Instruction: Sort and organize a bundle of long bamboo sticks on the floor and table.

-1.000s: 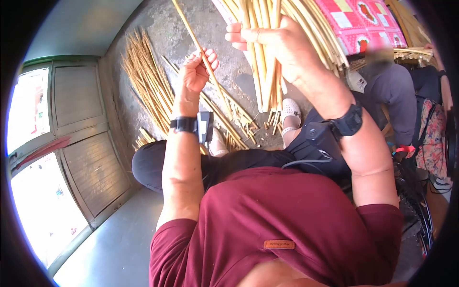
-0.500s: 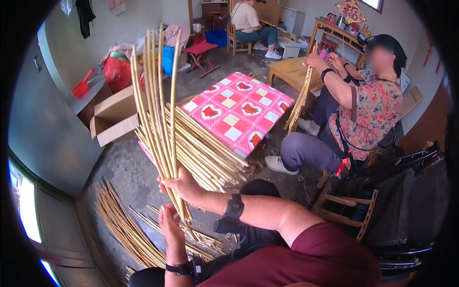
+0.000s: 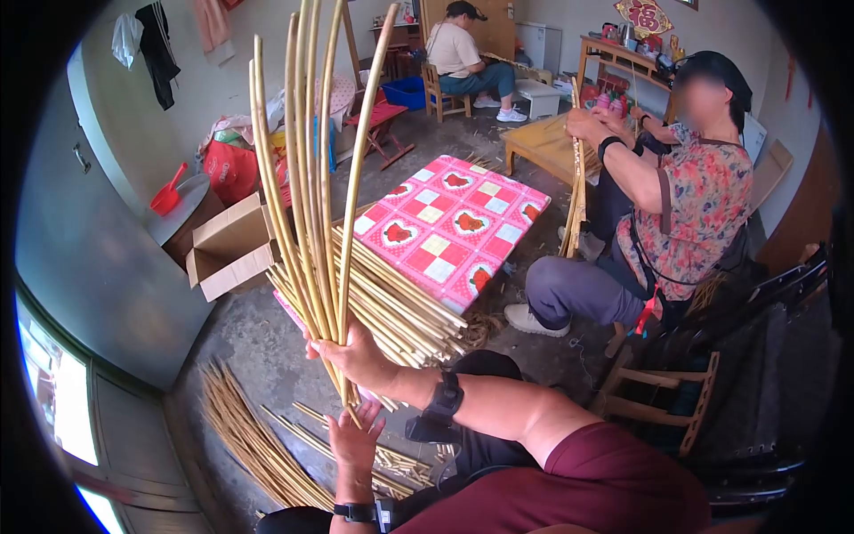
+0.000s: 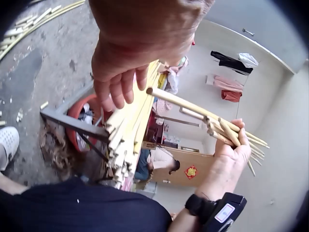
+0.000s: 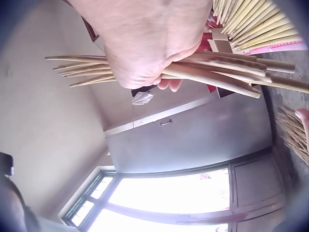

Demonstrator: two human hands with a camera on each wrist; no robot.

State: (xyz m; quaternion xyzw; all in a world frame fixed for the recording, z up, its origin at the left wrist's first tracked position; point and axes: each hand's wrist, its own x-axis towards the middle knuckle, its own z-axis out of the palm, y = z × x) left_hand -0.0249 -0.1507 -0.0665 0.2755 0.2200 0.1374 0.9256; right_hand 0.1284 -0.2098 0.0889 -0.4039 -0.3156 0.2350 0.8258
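My right hand (image 3: 354, 356) grips a spread bundle of pale yellow canes (image 3: 362, 133), their long ends fanning up and away from me. In the right wrist view the fingers wrap the canes (image 5: 212, 75) near their cut ends. Just below, my left hand (image 3: 354, 436) is held with fingers spread, palm toward the bundle's lower ends. From the left wrist view, the left hand (image 4: 140, 43) has its fingers extended and holds nothing; one cane (image 4: 169, 96) sticks out further than the others, its end close by the fingertips.
More canes (image 3: 400, 307) lie stacked beside a pink patterned tabletop (image 3: 436, 254). Thin brown stalks (image 3: 249, 436) and cut pieces lie on the floor. An open cardboard box (image 3: 233, 245) stands left. One person (image 3: 694, 205) sits at right, another (image 3: 458, 53) farther back.
The view has swung up from lap to room. The right hand has raised the bundle forward. The left hand held a single cane a second ago and is now free, below the bundle.
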